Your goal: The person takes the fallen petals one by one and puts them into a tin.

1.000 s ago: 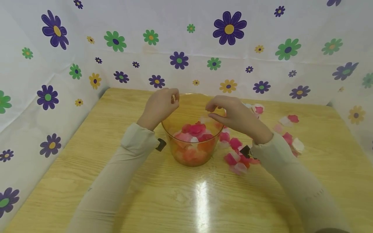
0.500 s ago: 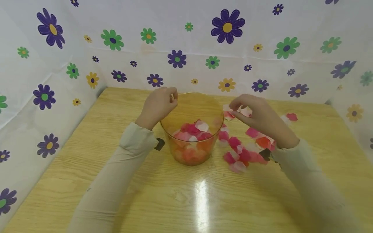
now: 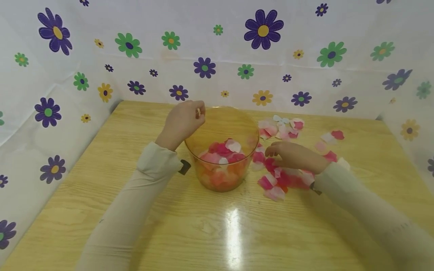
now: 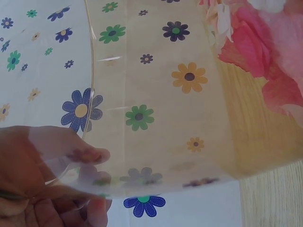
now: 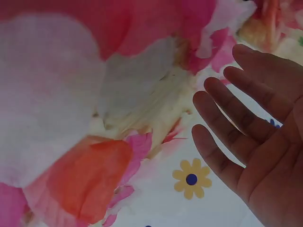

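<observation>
A clear amber tub (image 3: pixel 222 177) stands on the table with pink, white and orange petals (image 3: pixel 223 148) inside it. My left hand (image 3: pixel 184 122) grips the tub's rim on its left side; in the left wrist view the thumb and fingers (image 4: pixel 97 208) pinch the see-through wall between them. Right of the tub, my right hand (image 3: pixel 295 154) hovers low over loose petals (image 3: pixel 274 182). In the right wrist view its fingers (image 5: pixel 220 142) are spread and nearly straight, with nothing in them. Whether the fingertips touch any petal cannot be told.
More petals (image 3: pixel 283 126) lie at the back right, including a pale blue piece. Others (image 3: pixel 332 136) are scattered further right. A white flower-printed cloth (image 3: pixel 217 49) walls in the back and sides of the wooden table (image 3: pixel 190 233).
My right hand has moved from over the tub out to the right, then down to the loose petals. A white petal now shows on top of those inside. The left hand keeps its grip.
</observation>
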`<state>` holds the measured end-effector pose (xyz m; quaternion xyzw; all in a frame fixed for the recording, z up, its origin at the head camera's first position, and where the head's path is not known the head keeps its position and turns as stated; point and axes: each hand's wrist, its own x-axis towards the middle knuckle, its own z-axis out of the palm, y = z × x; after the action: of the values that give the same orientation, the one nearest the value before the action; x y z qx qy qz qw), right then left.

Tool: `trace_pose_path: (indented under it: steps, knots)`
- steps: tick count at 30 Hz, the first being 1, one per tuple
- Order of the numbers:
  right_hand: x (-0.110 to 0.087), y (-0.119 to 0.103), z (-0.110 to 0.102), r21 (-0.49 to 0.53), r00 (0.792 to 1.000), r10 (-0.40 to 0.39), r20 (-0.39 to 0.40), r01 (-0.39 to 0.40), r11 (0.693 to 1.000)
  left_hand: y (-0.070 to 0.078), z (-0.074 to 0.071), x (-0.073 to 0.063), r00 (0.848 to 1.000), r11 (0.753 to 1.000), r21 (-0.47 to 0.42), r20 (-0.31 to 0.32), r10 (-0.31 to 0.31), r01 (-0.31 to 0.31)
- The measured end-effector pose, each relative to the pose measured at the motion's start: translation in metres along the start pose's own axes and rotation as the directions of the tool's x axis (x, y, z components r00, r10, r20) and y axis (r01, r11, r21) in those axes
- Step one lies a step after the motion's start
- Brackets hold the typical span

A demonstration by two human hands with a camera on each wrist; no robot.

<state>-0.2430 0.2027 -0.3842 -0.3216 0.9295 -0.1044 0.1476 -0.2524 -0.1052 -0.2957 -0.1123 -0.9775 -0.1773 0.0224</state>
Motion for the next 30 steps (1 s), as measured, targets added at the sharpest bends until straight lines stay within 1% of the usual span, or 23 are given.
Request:
trace_pose_path:
  steps: [5,11,14,17,20,23,27,30]
  knots:
    - [0.010,0.003,0.003,0.004,0.997,0.026,0.071,-0.026,1.000,0.000,0.002,0.000,1.000,1.000,0.000,0.000,0.002,-0.002]
    - [0.013,0.001,0.002,-0.018,0.994,0.042,0.104,-0.041,0.999,0.000,0.002,0.000,1.000,1.000,0.008,-0.004,0.004,-0.004]
    - [0.012,-0.001,-0.002,0.011,0.990,0.076,0.122,-0.078,0.997,0.000,0.002,0.000,1.000,1.000,0.006,-0.006,0.001,-0.001]
    - [0.011,-0.003,-0.009,0.084,0.985,0.109,0.131,-0.120,0.989,0.000,0.002,0.000,1.000,1.000,0.005,-0.008,-0.002,0.002]
    - [0.011,-0.003,-0.015,0.109,0.986,0.100,0.132,-0.114,0.987,0.000,0.001,0.000,1.000,1.000,0.006,-0.009,-0.007,0.007]
    - [0.012,-0.002,-0.017,0.090,0.983,0.083,0.163,-0.099,0.991,0.000,0.000,0.000,1.000,1.000,0.007,-0.006,-0.007,0.008]
    - [0.015,-0.001,-0.013,0.064,0.974,0.076,0.213,-0.091,0.994,0.001,-0.001,0.000,1.000,1.000,0.005,-0.002,-0.008,0.008]
    - [0.017,-0.001,-0.009,0.061,0.973,0.077,0.218,-0.092,0.994,0.002,-0.002,-0.001,1.000,1.000,0.006,0.000,-0.010,0.010]
